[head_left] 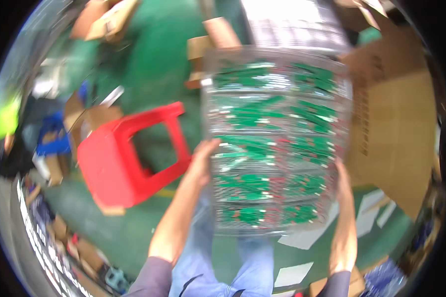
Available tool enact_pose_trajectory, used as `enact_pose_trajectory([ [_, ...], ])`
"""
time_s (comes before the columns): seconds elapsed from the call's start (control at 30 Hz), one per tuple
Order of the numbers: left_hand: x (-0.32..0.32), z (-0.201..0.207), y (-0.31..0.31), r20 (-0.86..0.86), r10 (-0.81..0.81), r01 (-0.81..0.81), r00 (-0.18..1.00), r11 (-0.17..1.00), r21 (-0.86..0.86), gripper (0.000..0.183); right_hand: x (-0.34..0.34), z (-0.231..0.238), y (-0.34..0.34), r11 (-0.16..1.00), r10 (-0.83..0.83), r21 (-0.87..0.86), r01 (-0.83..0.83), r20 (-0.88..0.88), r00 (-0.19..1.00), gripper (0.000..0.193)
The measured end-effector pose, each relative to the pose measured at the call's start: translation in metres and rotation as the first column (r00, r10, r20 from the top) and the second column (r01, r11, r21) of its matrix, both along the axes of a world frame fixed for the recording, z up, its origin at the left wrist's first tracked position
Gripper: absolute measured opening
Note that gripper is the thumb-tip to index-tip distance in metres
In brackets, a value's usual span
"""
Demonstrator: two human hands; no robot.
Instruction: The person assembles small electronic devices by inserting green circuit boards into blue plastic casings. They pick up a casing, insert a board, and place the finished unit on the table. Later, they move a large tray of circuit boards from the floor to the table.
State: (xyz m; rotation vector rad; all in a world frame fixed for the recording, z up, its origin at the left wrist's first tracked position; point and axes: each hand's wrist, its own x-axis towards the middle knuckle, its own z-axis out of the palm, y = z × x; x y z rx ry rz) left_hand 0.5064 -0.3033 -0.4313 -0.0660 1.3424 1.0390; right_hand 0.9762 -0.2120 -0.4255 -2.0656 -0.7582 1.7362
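Between my two hands is a clear plastic tray (281,92) divided into two columns of compartments. Green circuit boards (248,148) with white connectors and thin red wires fill its compartments. My left hand (203,157) grips the tray's left edge, thumb over the rim. On the opposite edge, my right hand (341,175) is closed around the side, with most of its fingers hidden behind the plastic. The tray is held in front of my legs, above the green floor. Motion blurs the picture somewhat.
A red plastic stool (114,168) lies on its side to the left. At the right stands a large cardboard box (396,119). Beyond the tray is a stack of clear trays (297,24). White sheets (293,274) lie on the floor. A person in bright yellow (5,119) is at the far left.
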Motion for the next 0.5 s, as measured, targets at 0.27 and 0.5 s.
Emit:
enact_pose_trajectory([
  [0.27, -0.052, 0.085, -0.07, 0.063, 0.223, -0.23, 0.973, 0.964, 0.135, 0.07, -0.073, 0.123, 0.003, 0.985, 0.167, 0.029, -0.17, 0.08, 0.983, 0.085],
  [0.5, -0.247, 0.15, -0.209, -0.256, 0.353, -0.366, 0.9, 0.931, -0.006, 0.083, -0.293, 0.173, -0.034, 0.921, 0.382, 0.18, -0.345, -0.244, 0.891, 0.099],
])
